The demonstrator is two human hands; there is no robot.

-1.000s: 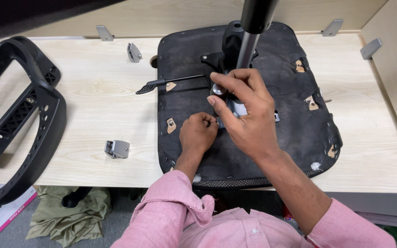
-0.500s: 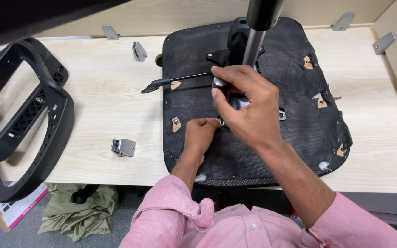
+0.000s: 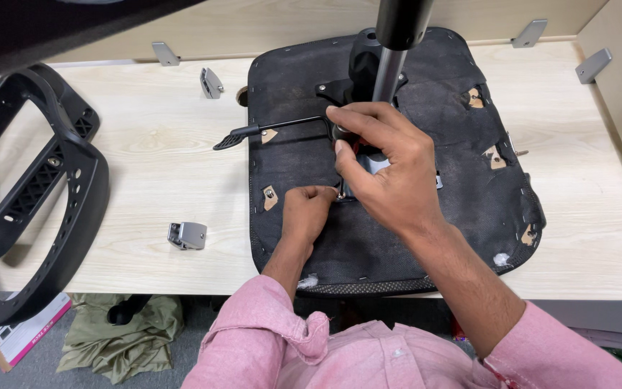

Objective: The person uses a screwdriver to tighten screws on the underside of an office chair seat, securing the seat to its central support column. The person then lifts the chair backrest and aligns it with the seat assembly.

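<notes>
The chair seat point(image 3: 390, 173) lies upside down on the wooden surface point(image 3: 145, 180), closer to its right edge, with the black underside facing up so that the metal mechanism in the middle can be reached. The gas cylinder point(image 3: 390, 65) stands up from this mechanism toward the camera, and a thin lever with a flat paddle end point(image 3: 235, 138) points out to the left.

The right hand point(image 3: 386, 169) is bent over the mechanism, its fingers closed around something small and partly red, maybe a tool handle; most of it is hidden. The left hand point(image 3: 309, 212) rests on the seat just beside it, the fingertips pinched together at a small metal part, probably a screw, as if to keep it steady. It is too small to tell for sure.

At the left edge of the surface, a black plastic frame point(image 3: 30, 194) hangs partly over the edge. A small grey metal bracket point(image 3: 187, 235) lies near the front edge, and another one point(image 3: 211, 81) near the back edge. More grey brackets are fixed along the back and right walls. Below the surface, on the floor, are an olive cloth point(image 3: 120, 331) and a flat box point(image 3: 26, 335).
</notes>
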